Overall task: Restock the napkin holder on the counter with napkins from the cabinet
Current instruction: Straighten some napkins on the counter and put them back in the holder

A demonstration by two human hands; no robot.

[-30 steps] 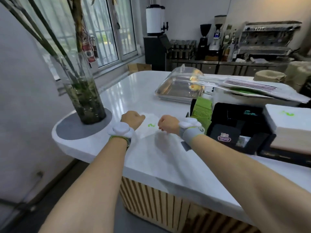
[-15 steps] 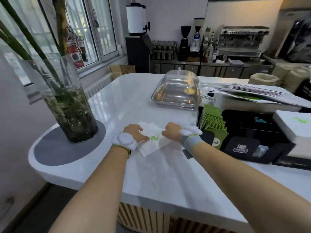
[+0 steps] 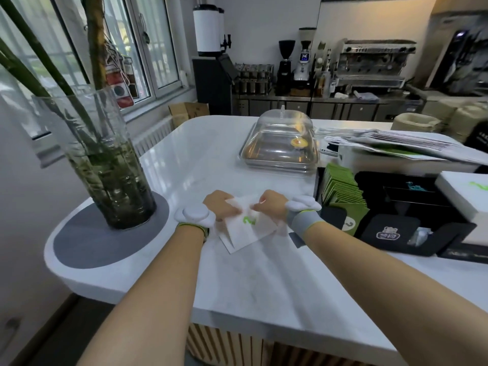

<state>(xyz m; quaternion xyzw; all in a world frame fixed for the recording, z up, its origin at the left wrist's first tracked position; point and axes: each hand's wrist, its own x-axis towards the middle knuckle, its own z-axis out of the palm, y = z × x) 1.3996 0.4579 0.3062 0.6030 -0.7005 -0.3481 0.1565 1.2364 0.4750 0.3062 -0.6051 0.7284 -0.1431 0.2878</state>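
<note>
At frame centre, the left hand [image 3: 220, 206] and right hand [image 3: 270, 204] each pinch the thin white paper napkins with a green mark [image 3: 247, 224] on the white glossy table [image 3: 264, 286].

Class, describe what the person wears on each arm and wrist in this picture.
Both forearms are bare, with no sleeves. The left hand has a white rounded device on a green-edged wristband. The right hand has a similar white device above a grey wrist sleeve with a yellow-green edge.

Daylit windows [image 3: 148, 48] left, white wall [image 3: 266, 19], espresso machine [image 3: 375, 64] at back.
</note>
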